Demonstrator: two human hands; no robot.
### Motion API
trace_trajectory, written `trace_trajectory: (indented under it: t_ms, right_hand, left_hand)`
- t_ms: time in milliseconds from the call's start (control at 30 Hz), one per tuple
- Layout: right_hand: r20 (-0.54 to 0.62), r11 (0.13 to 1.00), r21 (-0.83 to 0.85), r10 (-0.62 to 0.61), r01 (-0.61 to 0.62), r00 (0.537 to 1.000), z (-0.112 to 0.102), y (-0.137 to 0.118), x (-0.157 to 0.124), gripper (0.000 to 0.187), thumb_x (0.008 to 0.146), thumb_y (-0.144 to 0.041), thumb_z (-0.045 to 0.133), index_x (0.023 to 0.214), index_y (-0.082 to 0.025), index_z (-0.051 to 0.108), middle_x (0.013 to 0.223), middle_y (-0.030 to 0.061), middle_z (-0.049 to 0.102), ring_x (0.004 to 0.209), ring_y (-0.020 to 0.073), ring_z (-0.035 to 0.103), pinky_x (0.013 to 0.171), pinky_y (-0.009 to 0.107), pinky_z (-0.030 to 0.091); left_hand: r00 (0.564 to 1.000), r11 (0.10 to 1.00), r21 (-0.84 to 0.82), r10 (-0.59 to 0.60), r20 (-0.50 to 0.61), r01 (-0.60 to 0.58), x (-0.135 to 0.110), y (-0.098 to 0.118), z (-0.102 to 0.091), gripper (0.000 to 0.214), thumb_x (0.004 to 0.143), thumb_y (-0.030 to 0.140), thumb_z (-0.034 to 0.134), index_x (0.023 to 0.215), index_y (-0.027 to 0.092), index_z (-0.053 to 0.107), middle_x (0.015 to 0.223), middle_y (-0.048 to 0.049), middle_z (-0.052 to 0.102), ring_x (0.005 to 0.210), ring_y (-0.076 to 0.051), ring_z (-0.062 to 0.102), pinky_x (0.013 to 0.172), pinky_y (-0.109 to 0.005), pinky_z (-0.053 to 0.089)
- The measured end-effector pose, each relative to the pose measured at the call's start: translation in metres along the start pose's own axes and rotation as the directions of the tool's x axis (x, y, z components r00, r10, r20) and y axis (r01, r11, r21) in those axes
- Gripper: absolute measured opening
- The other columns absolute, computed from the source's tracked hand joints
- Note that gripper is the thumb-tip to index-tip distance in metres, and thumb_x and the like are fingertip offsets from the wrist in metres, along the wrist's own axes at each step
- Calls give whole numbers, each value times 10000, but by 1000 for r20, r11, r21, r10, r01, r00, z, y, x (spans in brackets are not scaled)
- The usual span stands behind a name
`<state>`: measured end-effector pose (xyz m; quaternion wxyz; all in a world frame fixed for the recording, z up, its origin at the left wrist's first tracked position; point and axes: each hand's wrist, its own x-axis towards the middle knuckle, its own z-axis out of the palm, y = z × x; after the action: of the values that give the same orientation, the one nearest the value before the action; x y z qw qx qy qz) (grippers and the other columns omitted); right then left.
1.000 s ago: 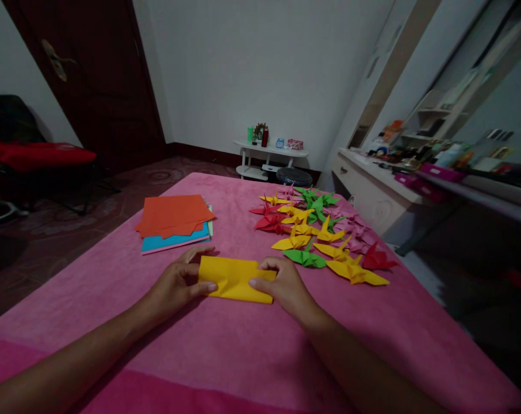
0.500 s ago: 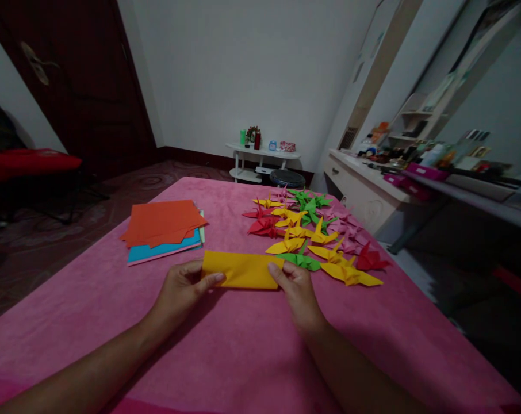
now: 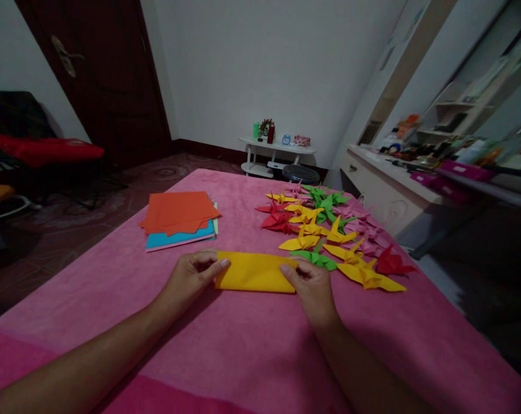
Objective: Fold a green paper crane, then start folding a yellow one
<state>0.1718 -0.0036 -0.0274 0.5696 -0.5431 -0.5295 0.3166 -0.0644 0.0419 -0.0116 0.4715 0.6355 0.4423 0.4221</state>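
A yellow sheet of origami paper (image 3: 255,272), folded into a wide rectangle, is held level between my two hands over the pink-covered table (image 3: 226,345). My left hand (image 3: 198,273) pinches its left end, thumb on the near face and fingers behind. At the right end my right hand (image 3: 313,284) grips the upper corner the same way, with its fingers partly hidden by the paper. Just beyond the right hand lie a green paper crane (image 3: 316,257) and a yellow paper crane (image 3: 370,275).
Several more folded cranes, including a red crane (image 3: 278,222), spread over the table's right side. A stack of orange sheets (image 3: 178,211) lies on blue paper (image 3: 180,236) at the left. Beyond stand a white side table (image 3: 278,145), a cluttered dresser (image 3: 385,178) and a red chair (image 3: 45,150).
The whole scene has shifted rightward in view as the head turned a little left. Both hands keep their hold on the yellow paper, which looks nearly the same.
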Motion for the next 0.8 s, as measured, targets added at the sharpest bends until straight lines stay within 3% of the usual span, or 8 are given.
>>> trace_trajectory:
  t_ms: [133, 233, 467, 600, 800]
  right_hand:
    - [-39, 999, 33, -1, 2, 999, 0, -5, -1, 263, 713, -366, 716, 568, -181, 597, 652, -5, 524, 634, 142, 473, 574, 242, 399]
    - [-41, 993, 114, 49, -44, 998, 0, -4, -1, 265, 715, -365, 718, 574, -186, 583, 606, -27, 490, 600, 128, 451, 555, 234, 383]
    - [-99, 969, 239, 97, -71, 990, -4, 8, 3, 198, 740, -371, 704, 811, -190, 740, 847, 34, 673, 854, 200, 599, 785, 309, 469]
    - [-155, 967, 237, 134, -95, 979, -4, 10, 3, 145, 686, -330, 749, 751, -200, 745, 884, 39, 700, 902, 207, 626, 811, 320, 472]
    - [-161, 960, 234, 193, -153, 968, -4, 7, 2, 149, 635, -311, 778, 634, -182, 703, 928, 57, 703, 918, 224, 645, 804, 329, 485]
  left_hand:
    - [999, 999, 40, -6, 53, 4, -2, -2, -1, 311, 772, 362, 640, 550, 145, 615, 598, -8, 564, 602, -119, 511, 569, -215, 410]
    - [999, 998, 55, 36, 28, -37, -2, -4, -2, 291, 763, 338, 654, 547, 147, 622, 611, -15, 574, 640, -131, 525, 587, -222, 416]
    - [999, 999, 37, 21, -27, -20, -2, -6, -1, 201, 732, 321, 694, 622, 153, 697, 753, -47, 663, 736, -158, 591, 648, -238, 460]
    - [998, 998, -37, -44, -48, 43, -3, -3, 1, 163, 675, 300, 740, 631, 150, 695, 715, -29, 644, 690, -141, 576, 610, -220, 449]
    - [995, 996, -70, -63, -78, 57, -5, 3, 1, 256, 740, 371, 678, 615, 147, 685, 689, -29, 635, 663, -133, 551, 593, -216, 437]
